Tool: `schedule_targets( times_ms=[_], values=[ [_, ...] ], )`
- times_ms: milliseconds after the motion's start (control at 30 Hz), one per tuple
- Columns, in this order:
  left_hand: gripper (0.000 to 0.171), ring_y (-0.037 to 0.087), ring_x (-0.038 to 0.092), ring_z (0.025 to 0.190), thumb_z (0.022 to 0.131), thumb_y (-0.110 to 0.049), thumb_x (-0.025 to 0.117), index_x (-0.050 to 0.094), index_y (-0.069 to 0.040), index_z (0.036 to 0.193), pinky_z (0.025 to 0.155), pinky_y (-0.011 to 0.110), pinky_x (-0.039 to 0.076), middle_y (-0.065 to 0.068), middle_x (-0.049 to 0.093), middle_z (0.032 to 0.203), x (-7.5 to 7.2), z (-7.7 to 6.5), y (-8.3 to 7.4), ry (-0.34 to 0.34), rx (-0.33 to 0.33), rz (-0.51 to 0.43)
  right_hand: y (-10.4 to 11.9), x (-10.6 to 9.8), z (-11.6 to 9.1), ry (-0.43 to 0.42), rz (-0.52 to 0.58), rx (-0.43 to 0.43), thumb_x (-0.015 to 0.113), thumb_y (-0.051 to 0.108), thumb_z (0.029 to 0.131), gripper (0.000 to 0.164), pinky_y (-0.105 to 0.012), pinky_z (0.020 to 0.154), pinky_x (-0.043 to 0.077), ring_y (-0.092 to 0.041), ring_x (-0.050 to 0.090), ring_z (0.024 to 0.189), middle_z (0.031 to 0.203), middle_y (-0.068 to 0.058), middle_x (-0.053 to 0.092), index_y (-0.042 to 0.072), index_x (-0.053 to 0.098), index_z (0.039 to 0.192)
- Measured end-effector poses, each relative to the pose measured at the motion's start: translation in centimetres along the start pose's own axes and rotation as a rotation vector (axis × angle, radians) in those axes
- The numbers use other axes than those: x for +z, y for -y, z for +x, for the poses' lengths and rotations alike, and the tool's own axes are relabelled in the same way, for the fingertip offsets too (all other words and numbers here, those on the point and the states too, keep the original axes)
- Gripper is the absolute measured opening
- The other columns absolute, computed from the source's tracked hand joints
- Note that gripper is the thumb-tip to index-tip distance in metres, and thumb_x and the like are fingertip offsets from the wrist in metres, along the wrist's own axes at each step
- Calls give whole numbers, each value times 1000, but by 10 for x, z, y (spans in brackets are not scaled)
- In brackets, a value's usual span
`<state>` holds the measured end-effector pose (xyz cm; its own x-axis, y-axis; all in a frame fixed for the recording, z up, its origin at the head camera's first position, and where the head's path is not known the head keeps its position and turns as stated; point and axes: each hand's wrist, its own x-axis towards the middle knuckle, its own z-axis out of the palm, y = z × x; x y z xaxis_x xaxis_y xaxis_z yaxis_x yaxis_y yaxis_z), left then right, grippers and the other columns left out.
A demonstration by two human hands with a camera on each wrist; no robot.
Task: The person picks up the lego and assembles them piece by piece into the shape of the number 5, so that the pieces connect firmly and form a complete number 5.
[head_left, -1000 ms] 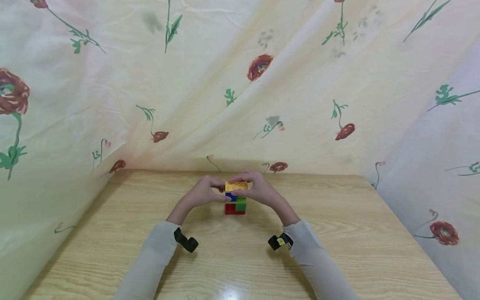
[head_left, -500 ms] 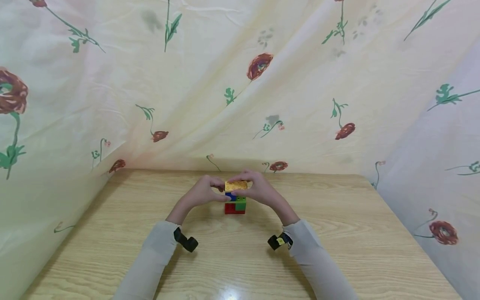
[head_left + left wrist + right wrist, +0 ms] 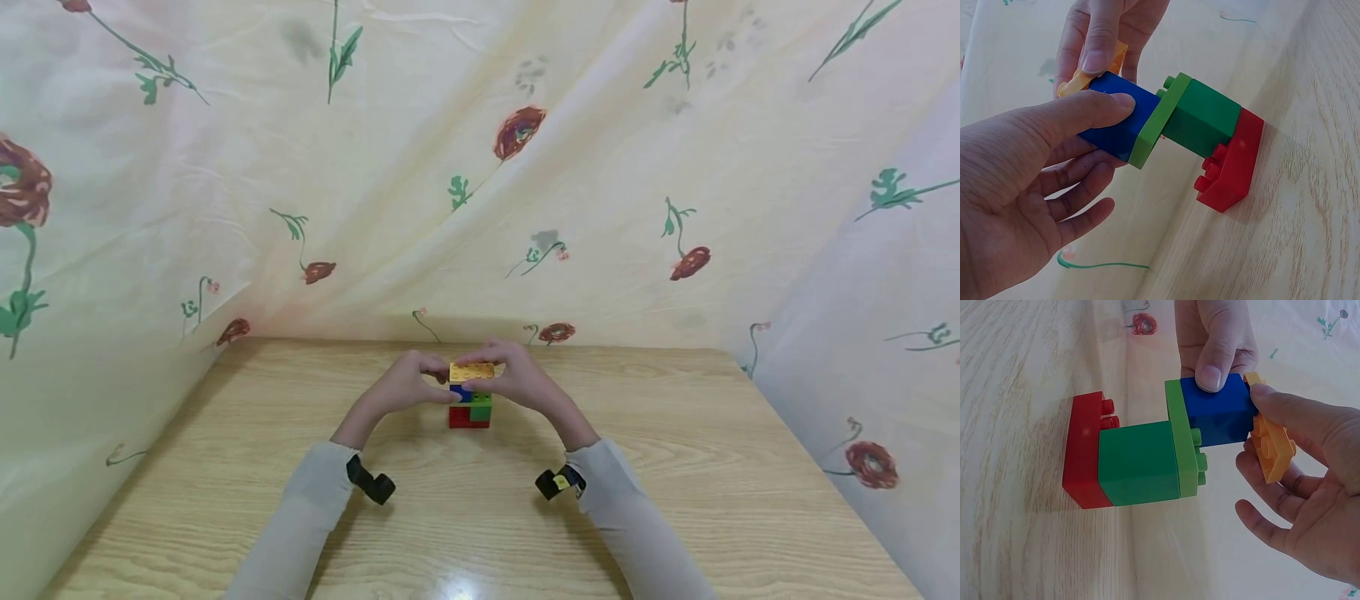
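In the middle of the table stands a stack of toy building bricks. Its base is a red brick (image 3: pixel 1082 450). A dark green brick (image 3: pixel 1138 465) sits on part of it, under a thin light green plate (image 3: pixel 1159 122). The blue brick (image 3: pixel 1113 119) rests on one end of that plate, and studs show at the other end. My left hand (image 3: pixel 401 387) pinches the blue brick, thumb on its near face. Above it, my right hand (image 3: pixel 521 383) pinches an orange-yellow brick (image 3: pixel 1274 450) at the blue brick's top. Fingers partly hide the join between these two.
The wood-grain table (image 3: pixel 465 500) carries the stack near its back edge. Behind it and along the sides hangs a pale floral cloth (image 3: pixel 420 167). Small black cameras (image 3: pixel 380 488) are strapped to both wrists.
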<state>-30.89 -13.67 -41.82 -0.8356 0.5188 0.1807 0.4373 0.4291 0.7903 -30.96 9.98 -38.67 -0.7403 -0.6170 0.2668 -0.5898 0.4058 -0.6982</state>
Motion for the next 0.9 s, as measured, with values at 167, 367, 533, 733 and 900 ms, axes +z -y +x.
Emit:
schedule_targets(
  times_ms=[167, 367, 533, 733, 900],
  values=[
    [21, 21, 65, 101, 86, -21, 83, 79, -10, 104, 97, 57, 52, 4, 76, 104, 0, 1, 0, 3, 6, -13, 1, -1, 0, 5, -4, -1, 79, 18, 90, 32, -30, 70, 45, -18, 52, 84, 98, -3, 68, 14, 76, 121],
    [21, 20, 65, 101, 86, -22, 83, 79, -11, 103, 96, 57, 52, 4, 77, 104, 0, 1, 1, -1, 3, -8, 1, -2, -1, 15, -13, -11, 79, 19, 90, 33, -26, 65, 38, -18, 47, 78, 89, -3, 65, 12, 76, 122],
    [21, 21, 64, 102, 86, -22, 83, 79, -11, 104, 96, 56, 52, 4, 76, 105, 1, 0, 1, -7, -5, -16, 0, -1, -1, 14, -18, 0, 79, 20, 90, 32, -25, 65, 38, -18, 48, 79, 90, -2, 66, 14, 76, 122],
    [21, 21, 64, 101, 87, -22, 83, 79, -12, 105, 96, 56, 52, 4, 76, 104, 1, -1, 0, -3, 2, -14, 2, 0, -2, 11, -30, 1, 78, 20, 90, 33, -24, 63, 36, -18, 45, 76, 88, -2, 61, 14, 76, 123],
    [21, 20, 63, 101, 87, -22, 82, 80, -13, 105, 96, 55, 52, 3, 76, 104, 1, 0, 1, 5, 14, -7, 4, -1, -3, 13, -27, -6, 78, 19, 91, 34, -25, 63, 37, -17, 45, 77, 89, -3, 60, 12, 75, 123]
  ],
)
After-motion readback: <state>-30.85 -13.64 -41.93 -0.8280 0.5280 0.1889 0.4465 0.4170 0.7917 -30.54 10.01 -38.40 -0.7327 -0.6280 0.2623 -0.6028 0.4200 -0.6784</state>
